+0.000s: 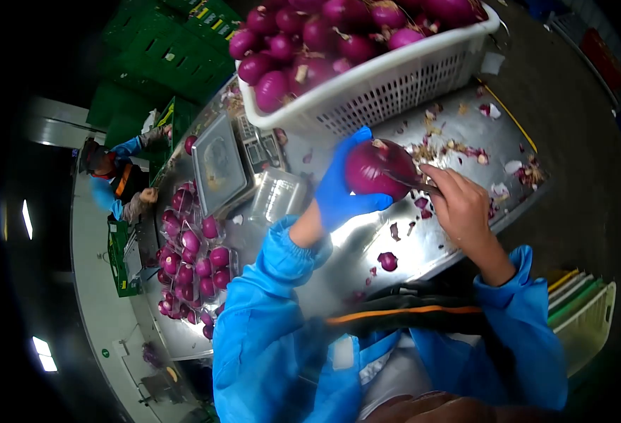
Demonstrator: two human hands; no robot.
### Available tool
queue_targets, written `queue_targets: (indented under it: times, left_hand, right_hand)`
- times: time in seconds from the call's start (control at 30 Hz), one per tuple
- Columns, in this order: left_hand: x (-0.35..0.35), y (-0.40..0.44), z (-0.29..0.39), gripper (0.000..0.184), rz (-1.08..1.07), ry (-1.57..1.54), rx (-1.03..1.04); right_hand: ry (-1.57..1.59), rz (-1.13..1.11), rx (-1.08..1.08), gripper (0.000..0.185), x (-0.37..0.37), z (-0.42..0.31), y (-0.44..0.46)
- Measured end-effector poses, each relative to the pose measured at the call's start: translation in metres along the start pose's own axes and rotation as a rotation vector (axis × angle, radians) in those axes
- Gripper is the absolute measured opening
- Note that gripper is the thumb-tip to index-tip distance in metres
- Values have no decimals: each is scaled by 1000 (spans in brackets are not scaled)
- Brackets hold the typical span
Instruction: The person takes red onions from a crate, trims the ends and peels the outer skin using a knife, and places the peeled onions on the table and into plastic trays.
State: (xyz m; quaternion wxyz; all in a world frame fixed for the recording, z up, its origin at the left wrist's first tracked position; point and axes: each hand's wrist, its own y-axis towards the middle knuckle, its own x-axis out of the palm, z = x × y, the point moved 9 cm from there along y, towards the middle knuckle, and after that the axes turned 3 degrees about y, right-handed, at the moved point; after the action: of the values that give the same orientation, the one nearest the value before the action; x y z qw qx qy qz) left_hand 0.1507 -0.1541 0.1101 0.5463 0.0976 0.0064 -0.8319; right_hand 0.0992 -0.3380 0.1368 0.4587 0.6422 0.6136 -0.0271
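Note:
A large red onion (pixel 375 168) is held up over the metal table (pixel 307 282) by my left hand (pixel 344 190), which wears a blue glove and wraps round its left side. My bare right hand (pixel 458 208) grips a small knife (pixel 413 182), its blade lying against the onion's right side. Bits of onion skin (pixel 465 149) and a small dark red piece (pixel 388 261) lie on the metal below and beside my hands.
A white basket (pixel 388 88) heaped with red onions stands beyond my hands. To the left are a scale (pixel 220 163), clear plastic trays (pixel 279 196) and packed onions (pixel 191 242). Another person (pixel 121 176) stands at far left near green crates (pixel 166 53).

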Motion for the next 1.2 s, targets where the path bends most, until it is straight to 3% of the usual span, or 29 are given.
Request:
queue_targets:
  times: [0.23, 0.4, 0.6, 0.7, 0.77, 0.87, 1.0, 1.1, 1.2]
  left_hand:
    - [42, -33, -17, 108, -71, 28, -112]
    - [48, -41, -23, 104, -45, 39, -136]
    - [60, -34, -13, 103, 21, 361, 29]
    - [52, -33, -22, 103, 57, 320, -8]
    - [58, -31, -14, 97, 33, 432, 75]
    - [68, -27, 0, 93, 3, 534, 150]
    - [75, -26, -4, 89, -14, 615, 194]
    - [80, -27, -11, 83, 2, 593, 173]
    - [88, -24, -26, 80, 11, 716, 152]
  right_hand:
    - [-218, -2, -133, 36, 6, -7, -18]
    - [-226, -33, -13, 41, 9, 22, -46]
    - [-164, -12, 106, 42, 11, 31, -57]
    - [116, -89, 334, 37, 19, 54, -75]
    - [353, -157, 538, 37, 28, 64, -79]
    - [640, -183, 644, 38, 36, 63, -60]
    - [672, -110, 546, 23, 44, 57, -52]
    - [349, -69, 331, 16, 28, 40, -46]
    - [161, -35, 214, 21, 25, 35, -52]
